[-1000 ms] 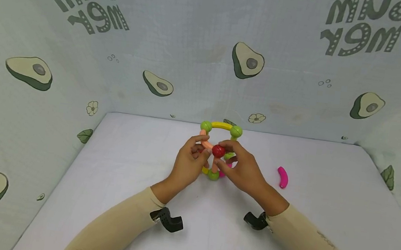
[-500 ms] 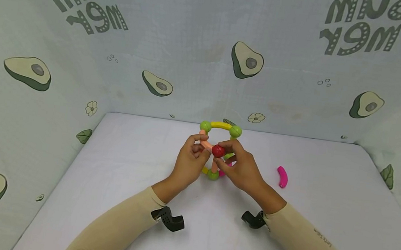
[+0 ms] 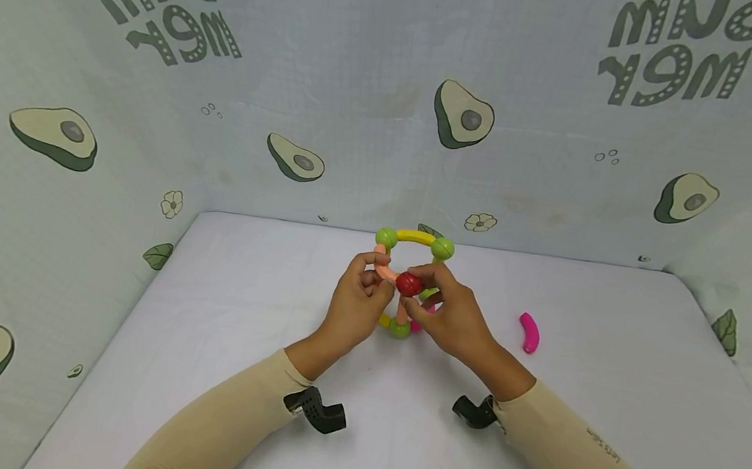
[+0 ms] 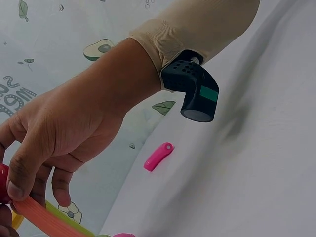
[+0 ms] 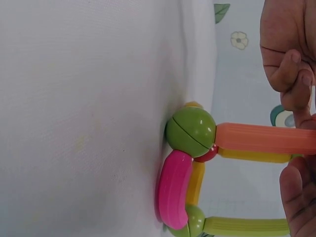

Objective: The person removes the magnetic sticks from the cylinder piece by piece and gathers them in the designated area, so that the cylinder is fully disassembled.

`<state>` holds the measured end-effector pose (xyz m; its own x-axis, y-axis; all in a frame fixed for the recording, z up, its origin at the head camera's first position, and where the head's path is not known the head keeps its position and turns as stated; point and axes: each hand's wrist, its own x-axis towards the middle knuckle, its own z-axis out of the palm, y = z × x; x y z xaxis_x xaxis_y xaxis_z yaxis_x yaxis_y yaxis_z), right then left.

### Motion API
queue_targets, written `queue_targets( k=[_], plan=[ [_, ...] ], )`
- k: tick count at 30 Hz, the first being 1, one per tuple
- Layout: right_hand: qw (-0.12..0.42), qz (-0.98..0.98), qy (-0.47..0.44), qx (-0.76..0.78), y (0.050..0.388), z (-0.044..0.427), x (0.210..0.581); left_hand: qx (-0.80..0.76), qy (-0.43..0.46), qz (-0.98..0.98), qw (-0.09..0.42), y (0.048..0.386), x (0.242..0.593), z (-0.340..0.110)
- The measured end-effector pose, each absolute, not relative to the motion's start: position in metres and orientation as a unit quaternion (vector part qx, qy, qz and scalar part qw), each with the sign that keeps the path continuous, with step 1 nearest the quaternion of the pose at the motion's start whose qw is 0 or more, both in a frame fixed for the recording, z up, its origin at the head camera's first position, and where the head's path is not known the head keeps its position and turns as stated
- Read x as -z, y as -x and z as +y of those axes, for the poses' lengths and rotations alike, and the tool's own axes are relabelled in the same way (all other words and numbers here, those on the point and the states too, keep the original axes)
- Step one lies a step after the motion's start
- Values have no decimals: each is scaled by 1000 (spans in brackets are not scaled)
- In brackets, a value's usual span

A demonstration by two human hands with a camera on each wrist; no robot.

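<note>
Left hand (image 3: 357,306) pinching peach curved rod (image 3: 385,272); right hand (image 3: 456,315) pinching red ball (image 3: 408,284) atop upright orange rod (image 3: 402,311). Ball-and-rod frame (image 3: 415,236) standing on table (image 3: 609,385); loose pink curved rod (image 3: 529,333) lying apart, to right.

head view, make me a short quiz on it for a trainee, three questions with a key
1. True or false: the loose pink stick lies on the table, apart from the ball-and-stick toy.
2. What colour is the ball that the right hand pinches? a) green b) red c) blue
3. Fill in: at the top of the toy, a ____ bar joins two green balls.

Key: 1 true; 2 b; 3 yellow.
</note>
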<state>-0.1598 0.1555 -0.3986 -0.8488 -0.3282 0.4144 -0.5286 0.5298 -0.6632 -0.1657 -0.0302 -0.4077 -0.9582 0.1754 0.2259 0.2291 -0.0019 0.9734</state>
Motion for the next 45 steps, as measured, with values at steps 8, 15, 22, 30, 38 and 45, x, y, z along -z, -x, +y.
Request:
queue_targets(
  k=[8, 15, 22, 30, 38, 45],
  plan=[
    [127, -864, -251, -417, 160, 155, 400, 685, 149, -713, 19, 164, 409, -31],
    [116, -864, -248, -422, 159, 155, 400, 678, 147, -720, 18, 165, 414, -34],
    [118, -867, -243, -419, 158, 155, 399, 671, 128, -730, 3, 166, 418, -38],
    [116, -866, -242, -423, 156, 154, 398, 646, 119, -754, 2, 171, 428, -44],
    [110, -870, -233, -420, 156, 154, 399, 629, 100, -770, 26, 175, 435, -51],
    [110, -875, -226, -414, 155, 154, 399, 623, 92, -775, 47, 179, 439, -55]
  ],
)
